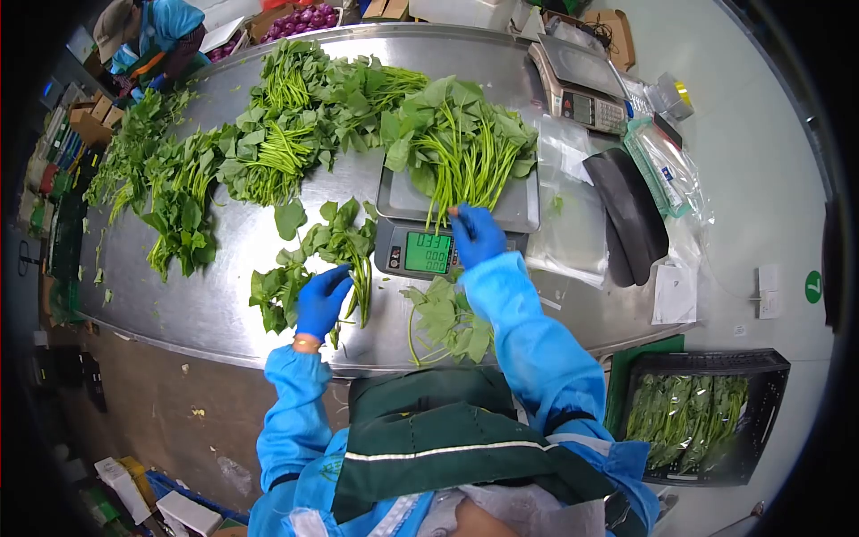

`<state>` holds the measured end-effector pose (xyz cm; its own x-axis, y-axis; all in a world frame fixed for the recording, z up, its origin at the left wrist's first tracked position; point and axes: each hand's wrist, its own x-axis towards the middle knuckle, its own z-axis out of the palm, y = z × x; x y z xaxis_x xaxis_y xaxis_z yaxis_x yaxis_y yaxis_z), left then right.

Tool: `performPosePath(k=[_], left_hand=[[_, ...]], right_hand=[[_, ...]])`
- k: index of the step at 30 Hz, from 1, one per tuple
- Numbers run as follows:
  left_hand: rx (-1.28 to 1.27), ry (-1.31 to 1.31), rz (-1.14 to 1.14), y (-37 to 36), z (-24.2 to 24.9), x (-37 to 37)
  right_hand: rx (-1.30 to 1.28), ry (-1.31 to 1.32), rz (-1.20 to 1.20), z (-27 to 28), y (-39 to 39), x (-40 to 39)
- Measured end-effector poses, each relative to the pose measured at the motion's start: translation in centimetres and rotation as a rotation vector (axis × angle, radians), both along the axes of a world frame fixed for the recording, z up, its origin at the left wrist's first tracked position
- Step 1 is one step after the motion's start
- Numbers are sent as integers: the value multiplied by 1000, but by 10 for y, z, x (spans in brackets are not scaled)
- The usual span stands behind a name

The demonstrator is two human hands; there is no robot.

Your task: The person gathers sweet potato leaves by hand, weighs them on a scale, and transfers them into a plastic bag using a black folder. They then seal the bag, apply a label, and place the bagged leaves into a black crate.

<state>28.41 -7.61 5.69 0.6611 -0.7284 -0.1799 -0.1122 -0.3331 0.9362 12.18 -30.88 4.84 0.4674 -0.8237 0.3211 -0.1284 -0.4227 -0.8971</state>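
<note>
Leafy green stems (470,152) lie heaped on the metal pan of a digital scale (428,252), whose green display is lit. My right hand (477,236), in a blue glove, is at the lower stem ends beside the display, its fingers bent together; what they pinch is too small to make out. My left hand (323,302), also gloved in blue, is over the table beside a small bunch of greens (344,242), thumb and fingers apart. Loose leaves (452,324) lie below the scale, near the table's front edge.
More greens (286,148) are piled across the left of the metal table (233,313). A second scale (580,85), plastic bags (568,215) and a black curved object (631,215) are at right. A crate of packed greens (687,416) stands lower right. A co-worker (157,36) is at the upper left.
</note>
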Motion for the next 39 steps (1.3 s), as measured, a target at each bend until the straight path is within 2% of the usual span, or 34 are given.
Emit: performPosePath(k=[1, 2, 3, 4, 5, 7, 10, 11, 12, 14, 15, 17, 18, 20, 22, 24, 30, 32, 33, 36, 37, 38, 39], left_hand=[[-101, 5, -31, -17, -4, -3], [-128, -9, -56, -35, 4, -8], [-208, 37, -98, -51, 2, -9], [-241, 68, -122, -69, 1, -9], [-271, 75, -140, -82, 1, -9], [-302, 84, -156, -105, 7, -11], [-359, 201, -185, -133, 13, -9], [-365, 205, -174, -141, 15, -8], [-371, 210, -161, -149, 14, -6], [-433, 238, -125, -168, 9, 0], [-345, 197, -78, -178, 7, 5], [-150, 174, -1, -194, 2, 14], [-149, 179, 5, -203, 2, 16], [-317, 91, -31, -220, 2, 19], [-315, 165, -9, -231, 11, 19], [-313, 10, -177, -242, 19, 21], [-414, -86, -85, -246, 27, -4], [-418, 199, -3, -236, 37, -19], [-476, 291, -37, -235, 27, -23], [-559, 284, -3, -248, 13, -22], [-441, 300, 23, -249, 14, -20], [-444, 297, 26, -252, 15, -17], [-438, 438, -33, -255, 17, -14]], right_hand=[[-85, 178, -15, 24, -9, 8], [-89, 181, -16, 39, -17, 16], [-158, 320, -10, 50, -25, 25], [-228, 456, -3, 56, -33, 33], [-232, 458, -2, 58, -41, 40], [-333, 739, -22, 54, -54, 50], [-349, 609, -29, 45, -59, 50], [-195, 672, -36, 44, -61, 50], [-198, 675, -33, 44, -62, 50], [-6, 572, -10, 43, -60, 49], [-121, 451, -23, 37, -58, 47], [-207, 417, -1, 27, -59, 42], [-292, 379, 18, 23, -59, 39], [-362, 339, 52, 15, -59, 30], [-504, 245, 111, 13, -61, 24], [-533, 224, 86, 11, -63, 20], [-636, 304, 86, 13, -71, 19], [-627, 357, 73, 12, -68, 19], [-618, 412, 68, 11, -65, 19], [-592, 544, 170, 15, -60, 25], [-596, 543, 172, 15, -59, 26], [-587, 511, 187, 14, -58, 27], [-579, 477, 204, 14, -56, 29]])
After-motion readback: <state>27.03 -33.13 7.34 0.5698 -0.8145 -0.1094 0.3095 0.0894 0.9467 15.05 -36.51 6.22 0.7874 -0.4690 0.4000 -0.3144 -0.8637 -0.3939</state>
